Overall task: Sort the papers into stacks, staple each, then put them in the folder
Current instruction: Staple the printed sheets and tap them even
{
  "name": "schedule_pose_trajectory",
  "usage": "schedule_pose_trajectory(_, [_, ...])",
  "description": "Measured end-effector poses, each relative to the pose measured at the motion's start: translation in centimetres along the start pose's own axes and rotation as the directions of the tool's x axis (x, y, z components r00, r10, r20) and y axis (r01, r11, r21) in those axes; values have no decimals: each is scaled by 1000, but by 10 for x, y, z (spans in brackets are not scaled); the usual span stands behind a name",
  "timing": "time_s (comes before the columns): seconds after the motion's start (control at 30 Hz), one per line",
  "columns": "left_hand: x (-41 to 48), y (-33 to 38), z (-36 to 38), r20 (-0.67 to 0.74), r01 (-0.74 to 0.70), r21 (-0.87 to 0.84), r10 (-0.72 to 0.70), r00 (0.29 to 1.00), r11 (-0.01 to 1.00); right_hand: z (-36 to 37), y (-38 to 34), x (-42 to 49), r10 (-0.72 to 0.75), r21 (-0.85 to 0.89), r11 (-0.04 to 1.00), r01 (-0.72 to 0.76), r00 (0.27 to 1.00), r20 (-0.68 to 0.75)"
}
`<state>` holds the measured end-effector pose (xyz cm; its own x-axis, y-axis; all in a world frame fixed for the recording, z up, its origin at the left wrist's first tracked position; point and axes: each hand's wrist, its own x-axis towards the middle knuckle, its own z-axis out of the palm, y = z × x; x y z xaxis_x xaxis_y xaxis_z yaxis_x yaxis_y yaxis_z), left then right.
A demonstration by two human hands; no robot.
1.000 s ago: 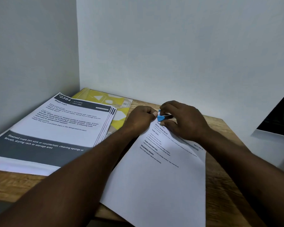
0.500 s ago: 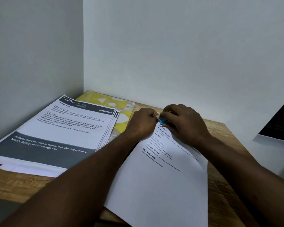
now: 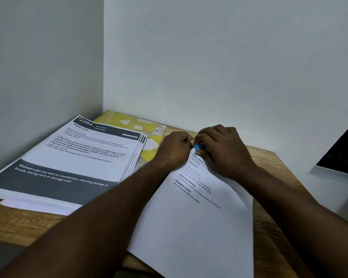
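A stack of white printed papers (image 3: 199, 227) lies slanted across the middle of the wooden table (image 3: 269, 163). At its far corner my right hand (image 3: 223, 151) grips a small blue stapler (image 3: 199, 146), mostly hidden under the fingers. My left hand (image 3: 174, 149) pinches the same paper corner right beside the stapler, knuckles nearly touching the right hand. To the left lies a second paper stack (image 3: 78, 153) headed "Wash cups", its sheets fanned slightly. Partly under it lies a yellow patterned folder (image 3: 151, 127).
Grey walls close the table off at the left and the back. A dark screen-like object (image 3: 342, 153) stands off the table's right side. The table's near edge runs under my forearms.
My right hand has closed further over the stapler, so less blue shows. Both hands stay at the paper's far corner. The papers and folder lie as before.
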<state>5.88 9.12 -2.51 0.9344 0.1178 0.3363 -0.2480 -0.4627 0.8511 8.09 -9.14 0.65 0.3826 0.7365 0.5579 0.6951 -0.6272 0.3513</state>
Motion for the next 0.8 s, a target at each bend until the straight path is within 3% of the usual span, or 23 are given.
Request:
schedule_pose_trajectory(0.13, [-1, 0, 3, -1, -28, -9, 28, 1000, 1000, -1, -7, 3, 116, 64, 991, -117, 993, 15])
schedule_pose_trajectory(0.5, [-2, 2, 3, -11, -16, -57, 15, 1000, 998, 4, -17, 6, 234, 113, 968, -224, 969, -84])
schedule_pose_trajectory(0.8, [-9, 11, 0, -12, -8, 33, 8, 1000, 999, 8, -23, 11, 278, 221, 942, -254, 957, -85])
